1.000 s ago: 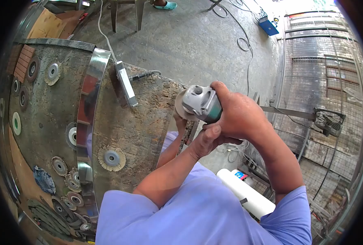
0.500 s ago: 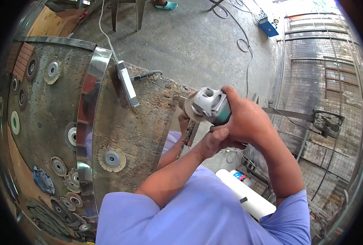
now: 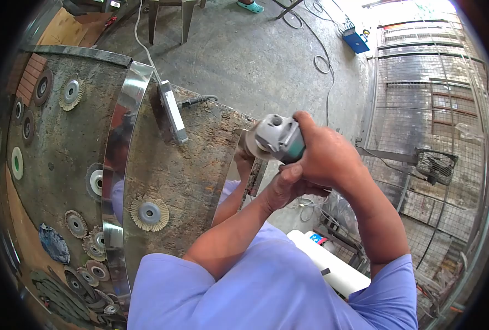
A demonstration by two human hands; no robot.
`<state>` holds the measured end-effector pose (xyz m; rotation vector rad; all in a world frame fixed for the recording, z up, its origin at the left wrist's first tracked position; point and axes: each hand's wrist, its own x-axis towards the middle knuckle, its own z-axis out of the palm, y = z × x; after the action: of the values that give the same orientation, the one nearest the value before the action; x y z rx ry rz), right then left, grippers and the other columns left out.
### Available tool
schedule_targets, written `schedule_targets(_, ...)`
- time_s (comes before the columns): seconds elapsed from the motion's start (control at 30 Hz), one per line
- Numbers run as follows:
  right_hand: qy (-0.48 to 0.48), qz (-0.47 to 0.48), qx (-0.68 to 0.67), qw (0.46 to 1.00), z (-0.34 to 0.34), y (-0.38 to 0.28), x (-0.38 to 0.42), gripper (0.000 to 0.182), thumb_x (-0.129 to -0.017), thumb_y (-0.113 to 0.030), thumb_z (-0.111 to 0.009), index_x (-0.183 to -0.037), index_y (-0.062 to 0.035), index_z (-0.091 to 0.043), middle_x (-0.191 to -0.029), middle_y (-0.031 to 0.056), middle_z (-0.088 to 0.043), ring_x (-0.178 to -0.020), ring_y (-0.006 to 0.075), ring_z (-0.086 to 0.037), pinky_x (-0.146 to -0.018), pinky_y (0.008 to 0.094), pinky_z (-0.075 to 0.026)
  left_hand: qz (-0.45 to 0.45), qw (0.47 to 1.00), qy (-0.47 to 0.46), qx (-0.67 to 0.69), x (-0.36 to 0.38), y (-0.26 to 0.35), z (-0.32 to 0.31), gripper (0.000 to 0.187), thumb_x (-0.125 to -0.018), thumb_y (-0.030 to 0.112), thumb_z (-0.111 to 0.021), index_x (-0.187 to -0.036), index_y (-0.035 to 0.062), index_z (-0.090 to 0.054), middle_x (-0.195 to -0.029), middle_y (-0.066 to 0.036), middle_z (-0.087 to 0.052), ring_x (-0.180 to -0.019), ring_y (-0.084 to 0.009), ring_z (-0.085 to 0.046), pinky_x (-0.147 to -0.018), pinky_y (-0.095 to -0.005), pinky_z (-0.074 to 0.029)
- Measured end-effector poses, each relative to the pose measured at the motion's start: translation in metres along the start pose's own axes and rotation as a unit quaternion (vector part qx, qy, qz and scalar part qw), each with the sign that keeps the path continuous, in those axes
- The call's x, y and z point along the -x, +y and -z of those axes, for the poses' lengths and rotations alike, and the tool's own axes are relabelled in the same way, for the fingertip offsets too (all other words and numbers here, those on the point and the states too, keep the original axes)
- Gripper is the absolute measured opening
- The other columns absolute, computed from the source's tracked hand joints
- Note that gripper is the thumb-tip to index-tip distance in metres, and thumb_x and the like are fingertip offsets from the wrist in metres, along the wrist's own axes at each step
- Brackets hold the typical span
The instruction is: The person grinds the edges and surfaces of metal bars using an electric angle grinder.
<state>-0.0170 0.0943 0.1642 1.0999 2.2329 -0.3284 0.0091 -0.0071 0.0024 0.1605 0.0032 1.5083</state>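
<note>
An angle grinder [image 3: 282, 137] with a grey metal head and green body is held by both hands near the bench's right edge. My right hand [image 3: 330, 159] wraps round its body from the right. My left hand [image 3: 284, 190] is closed round its lower part, just below the right one. The grinder's pale round disc [image 3: 254, 144] meets or nearly meets the upper end of a shiny metal strip [image 3: 231, 181]; whether they touch cannot be told. The strip lies along the bench edge and reflects my arm.
On the wooden bench [image 3: 173, 170] are a power strip [image 3: 172, 113], a flap wheel [image 3: 149, 213] and a long curved metal band [image 3: 118, 159]. Several discs lie further left. A fan [image 3: 436, 166] and a white roll [image 3: 332, 267] are at the right; a blue box [image 3: 355, 41] stands behind.
The grinder and both hands have shifted slightly left and up in the view. The background has also shifted a little. Both hands keep their hold.
</note>
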Motion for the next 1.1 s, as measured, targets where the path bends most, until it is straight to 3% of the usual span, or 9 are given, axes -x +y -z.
schedule_targets(0.13,-0.002,0.035,0.004,0.999,0.002,-0.013,-0.005,0.088,-0.066,-0.031,-0.081,-0.144,-0.0077,-0.047,-0.105,0.0276,-0.072,-0.103,0.0473,-0.07,-0.089,0.053,-0.055,-0.022,1.0,0.003,-0.016,0.006,0.011,0.002,0.102,-0.08,0.079,-0.065,-0.148,0.0046,-0.049,-0.137,-0.014,-0.06,-0.126,-0.0288,-0.063,-0.103,-0.0481,-0.055)
schedule_targets(0.33,-0.005,-0.016,-0.038,0.999,-0.007,0.014,0.005,0.083,-0.068,-0.029,-0.079,-0.143,-0.0066,-0.048,-0.104,0.0274,-0.072,-0.102,0.0475,-0.07,-0.088,0.0536,-0.054,0.029,1.0,-0.006,-0.001,0.0,-0.011,0.006,0.104,-0.079,0.079,-0.066,-0.148,0.003,-0.049,-0.137,-0.015,-0.06,-0.125,-0.0304,-0.064,-0.104,-0.0487,-0.055)
schedule_targets(0.53,0.008,0.046,-0.007,0.999,-0.004,-0.004,-0.005,0.089,-0.065,-0.031,-0.082,-0.143,-0.0044,-0.048,-0.104,0.0273,-0.073,-0.102,0.0461,-0.07,-0.088,0.0517,-0.055,-0.006,1.0,0.028,-0.008,0.006,0.01,-0.002,0.1,-0.08,0.077,-0.068,-0.145,0.0018,-0.051,-0.134,-0.015,-0.062,-0.121,-0.0306,-0.066,-0.104,-0.049,-0.055)
schedule_targets(0.67,0.008,-0.003,-0.041,0.999,-0.011,0.018,0.008,0.082,-0.07,-0.028,-0.079,-0.142,-0.0045,-0.048,-0.103,0.0273,-0.073,-0.102,0.0466,-0.07,-0.087,0.0529,-0.055,0.043,0.999,-0.004,-0.012,0.003,-0.015,0.007,0.101,-0.082,0.077,-0.066,-0.147,0.0005,-0.049,-0.137,-0.015,-0.061,-0.123,-0.0317,-0.065,-0.105,-0.0496,-0.054)
schedule_targets(0.77,-0.005,0.0,-0.041,0.999,-0.007,0.02,0.01,0.08,-0.071,-0.026,-0.079,-0.142,-0.0045,-0.048,-0.103,0.0271,-0.073,-0.102,0.0469,-0.07,-0.087,0.0534,-0.055,0.029,0.999,0.013,-0.012,0.002,-0.018,0.006,0.101,-0.083,0.076,-0.066,-0.147,0.0001,-0.048,-0.135,-0.015,-0.062,-0.122,-0.0314,-0.065,-0.105,-0.0495,-0.054)
schedule_targets(0.87,0.016,0.05,-0.04,0.998,-0.006,0.006,-0.001,0.08,-0.069,-0.024,-0.08,-0.14,-0.0044,-0.048,-0.104,0.0272,-0.073,-0.103,0.0465,-0.069,-0.087,0.0529,-0.055,0.012,0.998,0.046,-0.05,0.006,0.011,-0.001,0.111,-0.076,0.081,-0.068,-0.153,0.0063,-0.04,-0.142,-0.014,-0.058,-0.125,-0.0299,-0.064,-0.104,-0.0519,-0.054)
schedule_targets(0.97,-0.01,0.042,-0.005,0.999,-0.005,0.003,0.005,0.082,-0.076,-0.032,-0.084,-0.143,-0.0049,-0.046,-0.109,0.0222,-0.073,-0.108,0.0407,-0.07,-0.087,0.0511,-0.057,0.011,0.997,0.043,-0.061,0.012,0.008,0.002,0.107,-0.079,0.079,-0.067,-0.153,0.0067,-0.04,-0.143,-0.014,-0.058,-0.126,-0.0306,-0.063,-0.104,-0.052,-0.054)
schedule_targets(1.1,-0.03,-0.03,-0.034,0.999,-0.013,0.028,0.019,0.083,-0.077,-0.028,-0.079,-0.148,-0.0055,-0.044,-0.109,0.0245,-0.073,-0.106,0.0423,-0.071,-0.087,0.0509,-0.057,0.051,0.998,0.02,-0.008,0.005,-0.02,0.0,0.094,-0.085,0.073,-0.064,-0.146,0.0029,-0.05,-0.135,-0.015,-0.062,-0.122,-0.0309,-0.066,-0.101,-0.0491,-0.056)
